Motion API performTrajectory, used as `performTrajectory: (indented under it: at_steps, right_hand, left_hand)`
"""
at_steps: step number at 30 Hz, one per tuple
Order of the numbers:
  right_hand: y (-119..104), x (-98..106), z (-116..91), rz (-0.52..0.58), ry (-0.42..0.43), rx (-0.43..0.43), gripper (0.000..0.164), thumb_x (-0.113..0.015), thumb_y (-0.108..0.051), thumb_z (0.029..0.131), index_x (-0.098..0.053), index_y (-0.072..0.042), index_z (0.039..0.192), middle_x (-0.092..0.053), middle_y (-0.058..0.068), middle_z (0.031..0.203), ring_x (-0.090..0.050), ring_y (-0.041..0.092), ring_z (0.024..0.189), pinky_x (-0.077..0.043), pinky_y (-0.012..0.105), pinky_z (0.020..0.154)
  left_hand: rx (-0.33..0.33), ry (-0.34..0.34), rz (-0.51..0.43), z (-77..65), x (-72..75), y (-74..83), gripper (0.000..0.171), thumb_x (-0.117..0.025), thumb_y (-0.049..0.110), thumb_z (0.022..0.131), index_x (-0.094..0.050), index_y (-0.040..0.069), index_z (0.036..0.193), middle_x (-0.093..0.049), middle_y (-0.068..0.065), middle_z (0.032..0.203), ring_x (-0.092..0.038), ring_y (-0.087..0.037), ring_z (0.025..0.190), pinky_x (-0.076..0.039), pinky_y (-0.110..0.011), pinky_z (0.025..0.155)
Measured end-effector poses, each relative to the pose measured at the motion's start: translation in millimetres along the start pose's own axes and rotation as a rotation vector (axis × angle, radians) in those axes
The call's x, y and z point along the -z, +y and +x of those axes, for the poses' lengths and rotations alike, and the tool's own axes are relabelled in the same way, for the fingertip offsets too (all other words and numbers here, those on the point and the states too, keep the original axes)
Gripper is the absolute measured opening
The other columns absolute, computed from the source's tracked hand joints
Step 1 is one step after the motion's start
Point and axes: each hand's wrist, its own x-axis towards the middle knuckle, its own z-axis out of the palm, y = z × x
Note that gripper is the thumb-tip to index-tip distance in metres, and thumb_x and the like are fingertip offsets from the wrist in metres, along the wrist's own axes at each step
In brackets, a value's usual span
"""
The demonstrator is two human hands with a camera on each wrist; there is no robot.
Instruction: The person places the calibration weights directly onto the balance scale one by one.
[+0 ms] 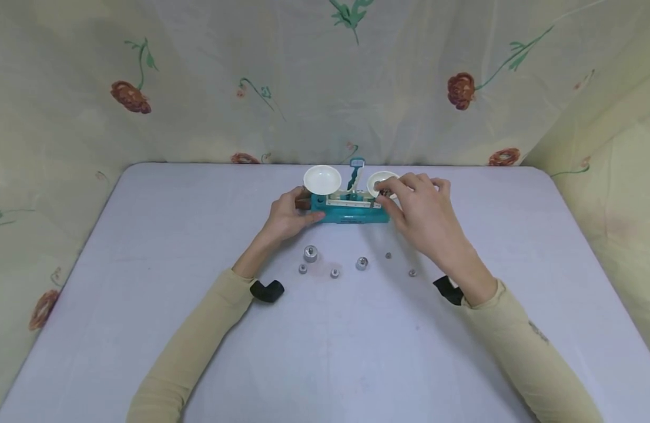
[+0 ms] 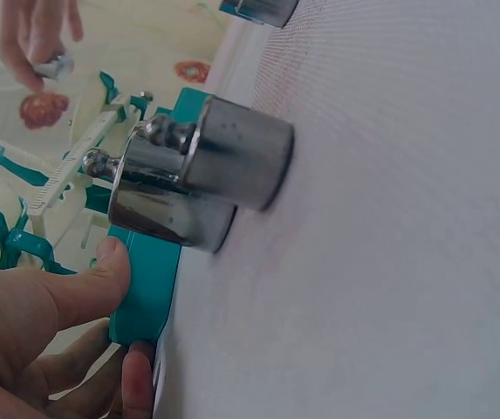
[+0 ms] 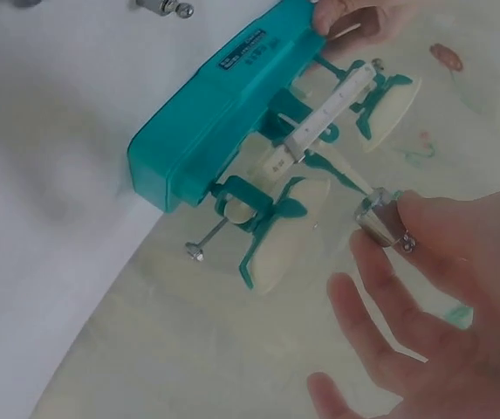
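A teal balance scale with a white left pan and a white right pan stands near the table's far edge. My left hand grips the left end of its base, thumb on the front side and fingers around the end. Between thumb and fingers, my right hand pinches a silver knobbed weight. The head view has this weight overlapping the right pan; the right wrist view shows it apart from the pan, with the other fingers spread.
Several metal weights of different sizes lie in front of the scale, among them a large one, a medium one and a small one. Behind the table hangs a flowered curtain.
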Motion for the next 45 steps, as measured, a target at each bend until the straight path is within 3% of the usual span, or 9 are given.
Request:
performTrajectory:
  at_steps: [45]
  right_hand:
    - [17,-24,12,0.015,-0.004,-0.027,0.021,-0.068,-0.025,0.108,-0.074,-0.013,0.123,-0.076,0.017,0.117,-0.065,0.042,0.116,-0.035,0.072,0.112]
  left_hand:
    - [-0.007,-0.003,0.017,1.3,0.3,-1.2,0.065,-0.081,0.022,0.099,-0.053,0.004,0.155,-0.065,-0.018,0.148,-0.062,-0.034,0.139,-0.051,-0.05,0.119]
